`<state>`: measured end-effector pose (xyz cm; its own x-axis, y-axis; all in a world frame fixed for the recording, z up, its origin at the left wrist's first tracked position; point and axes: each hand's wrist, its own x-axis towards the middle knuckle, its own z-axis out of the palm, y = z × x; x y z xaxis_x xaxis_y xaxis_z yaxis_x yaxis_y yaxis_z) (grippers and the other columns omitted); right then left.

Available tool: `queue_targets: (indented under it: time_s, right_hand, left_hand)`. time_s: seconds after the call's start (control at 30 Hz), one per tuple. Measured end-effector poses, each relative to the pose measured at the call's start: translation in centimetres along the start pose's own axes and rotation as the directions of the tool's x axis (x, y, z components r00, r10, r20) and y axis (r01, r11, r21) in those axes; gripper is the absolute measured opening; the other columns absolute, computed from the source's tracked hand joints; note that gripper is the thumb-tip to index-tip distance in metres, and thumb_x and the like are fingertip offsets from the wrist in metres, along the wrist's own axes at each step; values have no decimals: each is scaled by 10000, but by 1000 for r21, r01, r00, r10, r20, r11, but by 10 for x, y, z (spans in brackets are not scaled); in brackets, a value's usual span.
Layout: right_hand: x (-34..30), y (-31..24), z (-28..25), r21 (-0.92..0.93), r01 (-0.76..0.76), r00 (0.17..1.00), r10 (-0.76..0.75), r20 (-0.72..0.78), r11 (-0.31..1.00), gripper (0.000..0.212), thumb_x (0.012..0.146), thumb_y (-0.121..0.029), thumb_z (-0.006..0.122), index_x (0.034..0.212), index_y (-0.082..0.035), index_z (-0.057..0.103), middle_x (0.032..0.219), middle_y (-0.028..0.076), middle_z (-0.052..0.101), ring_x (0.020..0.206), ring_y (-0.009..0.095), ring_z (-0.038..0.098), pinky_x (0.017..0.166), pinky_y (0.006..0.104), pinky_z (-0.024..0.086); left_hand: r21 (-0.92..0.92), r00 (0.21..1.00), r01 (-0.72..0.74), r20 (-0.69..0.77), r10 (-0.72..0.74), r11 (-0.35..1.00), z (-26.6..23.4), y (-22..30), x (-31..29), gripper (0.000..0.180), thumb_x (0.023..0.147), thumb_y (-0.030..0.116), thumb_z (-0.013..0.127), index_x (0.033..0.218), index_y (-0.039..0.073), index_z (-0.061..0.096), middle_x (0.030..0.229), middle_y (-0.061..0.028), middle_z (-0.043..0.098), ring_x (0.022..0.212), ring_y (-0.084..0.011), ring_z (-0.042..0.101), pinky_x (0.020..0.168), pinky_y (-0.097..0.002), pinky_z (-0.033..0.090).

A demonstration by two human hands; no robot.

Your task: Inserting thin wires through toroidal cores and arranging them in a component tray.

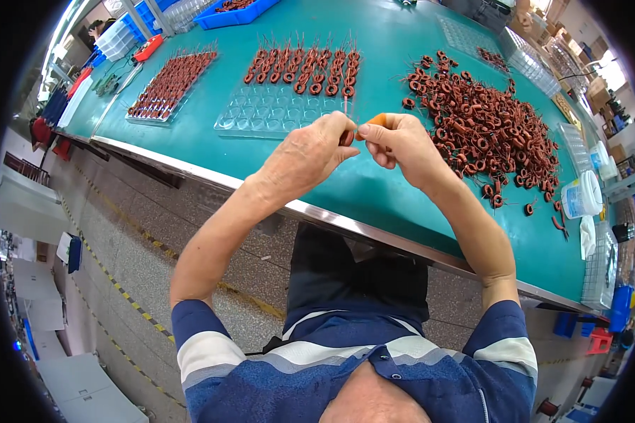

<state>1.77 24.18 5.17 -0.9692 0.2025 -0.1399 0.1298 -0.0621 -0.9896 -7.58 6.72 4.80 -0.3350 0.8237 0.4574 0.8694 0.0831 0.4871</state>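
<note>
Above the near part of the green table, my hands meet at fingertip height. My left hand (310, 154) is closed, pinching a reddish-brown ring coil (346, 138) partly hidden by its fingers. Close against it, my right hand (406, 146) is pinched too, with something orange (378, 120) at its index finger; what its fingertips grip is too small to make out. Just beyond my left hand lies a clear plastic tray (250, 116) with round pockets, its far rows filled with ring coils (300, 69), wire leads upward. A large heap of loose ring coils (490, 127) spreads right of my right hand.
A filled coil tray (173, 86) lies at the left. On the right stand a white tub (582, 196) and a small red-handled tool (560, 225) near the heap. A blue bin (236, 14) sits at the back. The table's metal edge (331, 220) runs before my body.
</note>
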Motion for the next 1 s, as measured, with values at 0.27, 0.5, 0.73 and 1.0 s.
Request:
queue_targets:
  time_s: [0.27, 0.5, 0.73, 1.0]
  right_hand:
    - [-12, -9, 6, 48, 232, 971, -228, -68, 972, 191, 878, -182, 668, 811, -10, 619, 612, 12, 573, 494, 65, 505, 418, 217, 358]
    - [-10, -5, 13, -251, 315, 935, -344, -82, 915, 165, 886, -154, 657, 860, 7, 638, 606, 14, 585, 508, 59, 527, 428, 206, 379]
    - [-7, -2, 16, -434, 373, 893, -444, -72, 820, 163, 883, -130, 649, 897, 32, 660, 634, 32, 620, 527, 66, 544, 465, 235, 423]
    - [-7, 8, 17, -556, 449, 753, -631, -186, 699, 246, 822, -152, 750, 975, 13, 650, 674, 35, 635, 565, 55, 547, 475, 228, 427]
  left_hand:
    - [-974, 943, -50, -120, -312, 223, 39, 12, -6, 236, 996, 195, 494, 1111, 0, 431, 795, -91, 568, 642, -159, 587, 547, -292, 510]
    - [-913, 917, 96, -75, -393, 397, 42, 4, -5, 199, 992, 141, 463, 1108, -17, 426, 734, -48, 549, 598, -108, 545, 506, -248, 439]
    - [-745, 914, 197, -97, -395, 638, 37, 8, -7, 185, 986, 155, 466, 1010, -16, 531, 682, -24, 539, 522, -93, 503, 474, -243, 410]
    - [-936, 875, 102, -77, -479, 337, 43, 2, -14, 173, 987, 164, 473, 1003, 3, 532, 658, -17, 505, 517, -91, 501, 455, -234, 397]
